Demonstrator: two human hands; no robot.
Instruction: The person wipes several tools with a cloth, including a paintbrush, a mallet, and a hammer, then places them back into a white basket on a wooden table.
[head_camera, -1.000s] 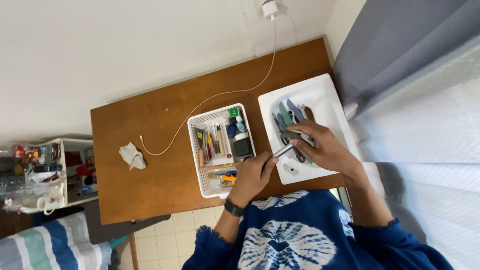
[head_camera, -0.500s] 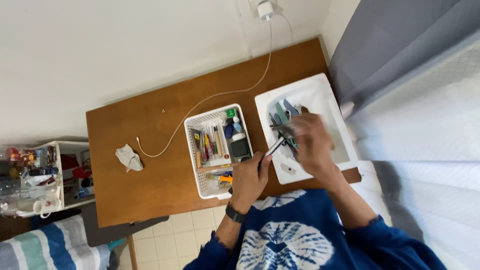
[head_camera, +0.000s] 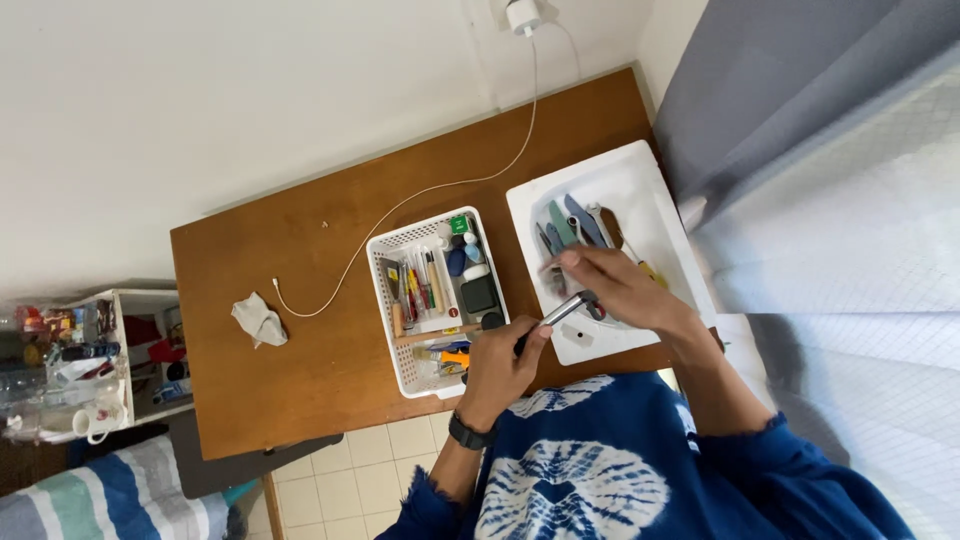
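Brown wooden table (head_camera: 300, 250), seen from above, set against a pale wall; grey curtain (head_camera: 800, 90) close along its right end.

Left hand (head_camera: 505, 360), black watch (head_camera: 466, 432) at the wrist, fingers clamped on the dark end of a slim metal tool (head_camera: 556, 312). Tool slants up to the right, bridging the gap between the two containers; its silver end sits over the near left part of the white tray (head_camera: 640, 175).

Right hand (head_camera: 615, 285) lies inside that tray, fingers curled together on the pile of grey and blue-green tools (head_camera: 565, 225). Cannot tell exactly which piece it grips. Fingertips just beside the silver end of the tool; whether they touch it is unclear.

White slotted basket (head_camera: 390, 340) just left of the tray, narrow strip of wood showing between them. Packed with pens, small bottles, a black block; a wooden stick (head_camera: 435, 333) lies crosswise in it.

Edges: tray's right side near the table's right end, its near corner at the front edge. Basket's near end close to the front edge, by the left hand.

Open room: wide bare wood on the left half, broken only by a crumpled cloth (head_camera: 258, 320) and a white cable (head_camera: 420, 195) running from a wall plug (head_camera: 522, 16) across to mid-table. Both well apart from the hands.

Shelf unit (head_camera: 90, 350) with clutter stands off the table's left end.
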